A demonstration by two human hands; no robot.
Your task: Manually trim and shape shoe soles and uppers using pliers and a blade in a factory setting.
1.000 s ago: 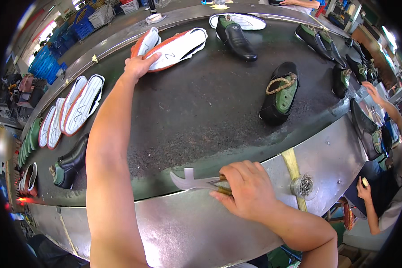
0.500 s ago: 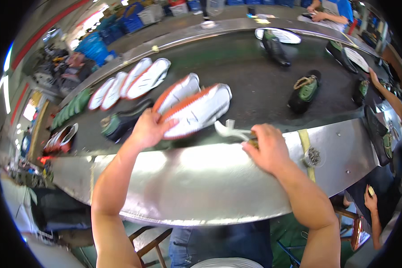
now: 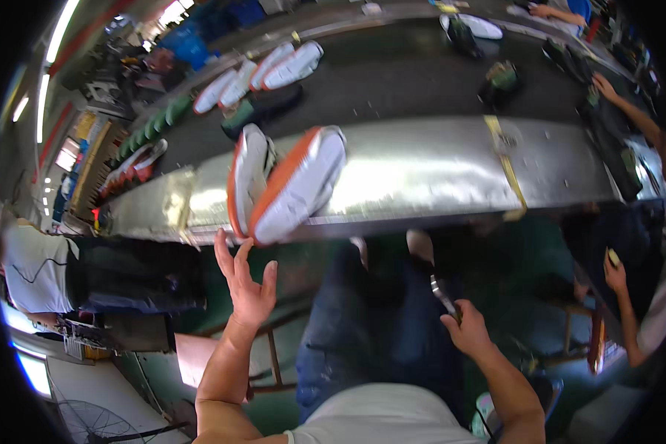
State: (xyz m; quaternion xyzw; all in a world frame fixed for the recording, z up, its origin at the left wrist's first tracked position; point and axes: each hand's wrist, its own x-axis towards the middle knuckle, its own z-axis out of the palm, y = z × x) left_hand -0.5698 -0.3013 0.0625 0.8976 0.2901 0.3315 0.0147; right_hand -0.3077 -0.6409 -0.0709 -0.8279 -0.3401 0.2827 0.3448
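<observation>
Two white shoe uppers with orange edges, a narrower one (image 3: 243, 185) and a wider one (image 3: 302, 185), lie side by side on the metal ledge, their near ends at its front edge. Just below those ends is my left hand (image 3: 250, 292), open, fingers spread and pointing up. Its fingertips reach the uppers' near ends; I cannot tell whether they touch. My right hand (image 3: 469, 329) is closed around metal pincers (image 3: 442, 290), held low over my right leg in front of the ledge. The pincers' jaws are blurred.
Behind the metal ledge (image 3: 414, 163) runs a dark belt (image 3: 392, 81) carrying white uppers (image 3: 292, 65), a dark green-trimmed shoe (image 3: 263, 111) and more shoes. A small round dish (image 3: 508, 139) stands beside yellow tape. Co-workers are at both sides; a wooden stool (image 3: 274, 359) is beside me.
The two uppers have come from the belt onto the ledge, and my left hand has opened from them. My right hand has drawn back off the ledge with the pincers. The view has tilted downward.
</observation>
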